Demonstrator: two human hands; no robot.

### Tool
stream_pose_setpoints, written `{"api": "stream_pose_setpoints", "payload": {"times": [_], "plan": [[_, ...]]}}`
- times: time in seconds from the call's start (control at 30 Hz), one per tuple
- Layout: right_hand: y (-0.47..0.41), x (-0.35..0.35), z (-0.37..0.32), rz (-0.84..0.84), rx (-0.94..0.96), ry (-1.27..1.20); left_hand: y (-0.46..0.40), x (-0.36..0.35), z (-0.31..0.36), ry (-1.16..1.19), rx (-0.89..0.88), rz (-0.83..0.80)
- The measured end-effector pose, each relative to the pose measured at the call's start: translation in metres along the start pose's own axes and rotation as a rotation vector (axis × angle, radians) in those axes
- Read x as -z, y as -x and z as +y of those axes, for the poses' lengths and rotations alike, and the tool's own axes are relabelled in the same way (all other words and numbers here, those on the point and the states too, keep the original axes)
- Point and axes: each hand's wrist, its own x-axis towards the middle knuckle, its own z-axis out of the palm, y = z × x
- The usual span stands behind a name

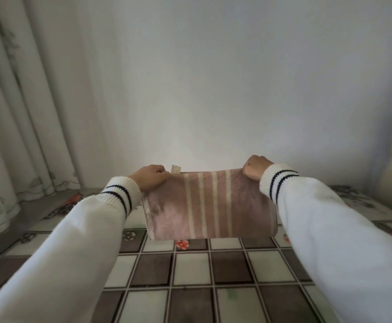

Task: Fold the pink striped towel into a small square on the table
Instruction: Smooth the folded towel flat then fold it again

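The pink striped towel (210, 205) hangs between the two hands, held up in front of the person above the checked tablecloth (190, 276); the left hand (151, 177) grips the towel's upper left corner, fingers curled over the top edge; the right hand (256, 167) grips the upper right corner, closed in a fist around the cloth; both hands sit at the towel's top edge, one at each end. The towel is already folded into a thick rectangle; its long axis runs side to side, from one hand to the other; its cream stripes run up and down, across that axis; its lower edge hangs just over the tablecloth, whether touching I cannot tell. A small pale tag (175, 169) stands up from the towel's top edge, just beside the left hand; white sleeves with dark-striped cuffs (278, 180) flank the towel.
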Motion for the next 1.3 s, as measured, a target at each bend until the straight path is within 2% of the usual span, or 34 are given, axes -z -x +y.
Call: {"api": "stream_pose_setpoints", "payload": {"times": [0.1,0.3,0.53,0.67,0.97,1.3], "plan": [[0.003,0.0,-0.001,-0.101,-0.026,0.108,0.01,0.004,0.001,0.051,0.002,-0.103],[0.014,0.001,0.004,-0.312,-0.084,0.24,0.02,0.008,0.004,0.148,0.114,-0.237],[0.019,-0.038,0.018,-0.315,-0.092,0.36,0.015,-0.038,0.001,-0.114,0.083,-0.349],[0.017,-0.064,0.032,-0.283,-0.059,0.328,0.008,-0.073,-0.01,-0.183,0.105,-0.273],[-0.004,-0.085,0.049,-0.195,-0.017,0.211,-0.018,-0.1,-0.028,-0.131,0.107,-0.09],[-0.023,-0.111,0.071,-0.247,-0.041,0.189,-0.036,-0.132,-0.05,-0.079,0.2,-0.119]]}}
